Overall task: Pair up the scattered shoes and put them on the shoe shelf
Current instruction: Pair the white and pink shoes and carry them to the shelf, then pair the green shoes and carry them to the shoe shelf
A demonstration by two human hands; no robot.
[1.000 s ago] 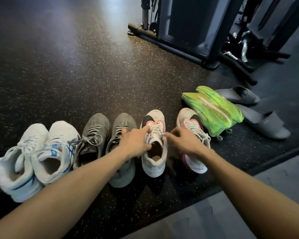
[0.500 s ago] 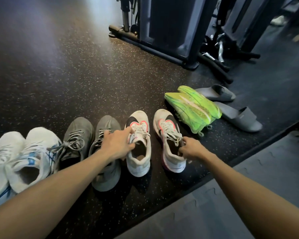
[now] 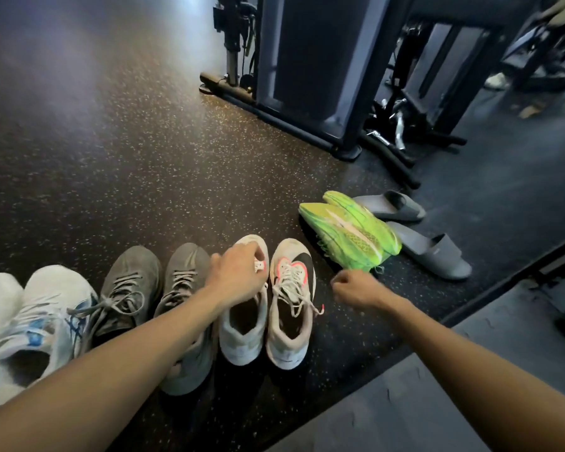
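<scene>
Shoes stand in a row on the dark speckled floor. From the left: a white and blue pair, a grey laced pair, then a cream pair with pink and black marks. My left hand grips the tongue of the left cream shoe. Touching it on the right stands the right cream shoe. My right hand hovers just right of that shoe, fingers curled, holding nothing. Beyond it lie a neon green pair on their sides and two grey slides. No shoe shelf is in view.
A dark gym machine frame with a floor rail stands behind the shoes, with metal handles beside it. A grey mat with a raised edge runs along the near right. Open speckled floor stretches to the far left.
My right hand has let go of the right cream shoe and moved off to its right. That shoe now stands tight against its partner. My left hand keeps its hold.
</scene>
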